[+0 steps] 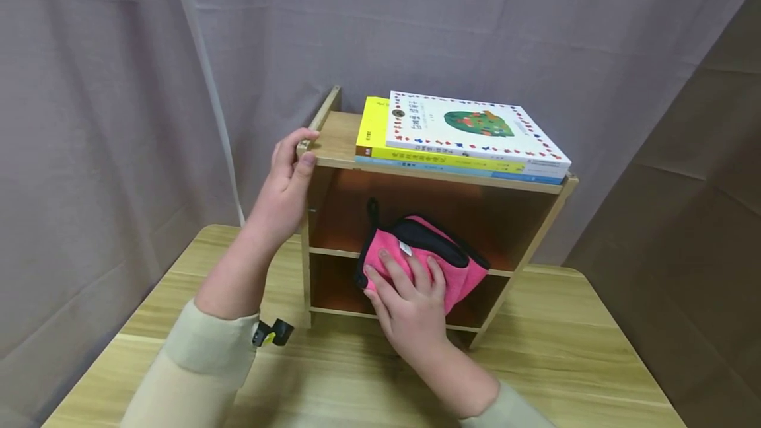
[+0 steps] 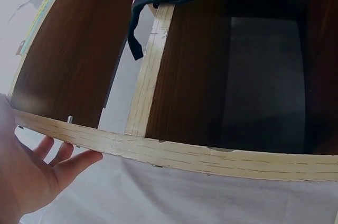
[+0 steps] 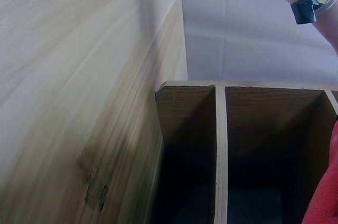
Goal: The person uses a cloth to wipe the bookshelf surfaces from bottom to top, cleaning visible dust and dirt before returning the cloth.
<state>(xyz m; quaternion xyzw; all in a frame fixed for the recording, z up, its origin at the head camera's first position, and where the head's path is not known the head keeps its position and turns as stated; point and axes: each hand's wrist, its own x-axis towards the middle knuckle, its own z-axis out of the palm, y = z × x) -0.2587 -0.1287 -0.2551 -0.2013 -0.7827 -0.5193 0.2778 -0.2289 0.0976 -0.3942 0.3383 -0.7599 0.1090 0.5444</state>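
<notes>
A small wooden shelf unit [image 1: 306, 269] stands on the table. My left hand [image 1: 282, 190] grips its upper left corner, thumb at the front edge and fingers at the outer side; the left wrist view shows those fingers [image 2: 79, 166] beside the side panel. My right hand [image 1: 413, 306] holds a pink cloth [image 1: 466, 283] with black trim and a black loop against the shelf front, fingers spread over it. The cloth covers part of the middle shelf board's edge. In the right wrist view only a strip of the cloth [image 3: 323, 197] shows, and the hand is out of sight.
Stacked on the unit's top are a white picture book [image 1: 475, 127], a yellow book [image 1: 371, 131] and a blue one [image 1: 386, 162]. Grey curtains [image 1: 357, 18] hang behind. Wooden tabletop [image 1: 565, 349] extends around the unit. A small black device [image 1: 273, 333] sits at the left cuff.
</notes>
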